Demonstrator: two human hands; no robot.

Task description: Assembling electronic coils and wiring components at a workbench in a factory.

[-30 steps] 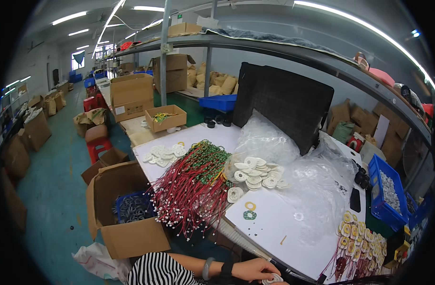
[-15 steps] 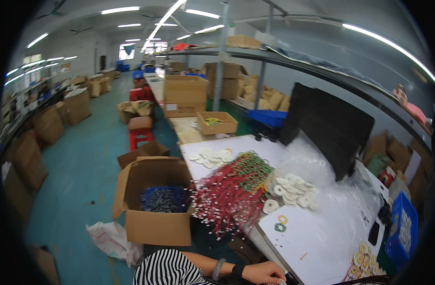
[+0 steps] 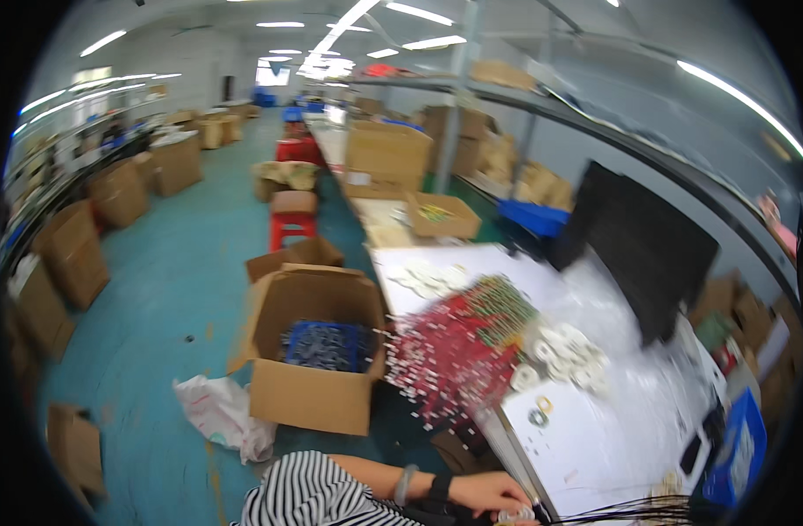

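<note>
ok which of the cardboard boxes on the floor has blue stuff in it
The open box right beside the white table, flaps up, with a white bag at its foot. The boxes further off show no blue contents.

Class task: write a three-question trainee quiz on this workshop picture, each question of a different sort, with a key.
1. True or false: the open cardboard box on the floor beside the white table holds blue items.
2. Multiple choice: the red stool stands (A) on the table, (B) on the floor in the aisle, (C) inside the box.
3. Fill in: the red and green bundle of tagged cords hangs over the table's ____ edge.

Key
1. True.
2. B.
3. Left. The bundle spills toward the box. At the lower edge a hand with a dark wristband rests by the table corner; what its fingers hold is too blurred to tell.
</note>
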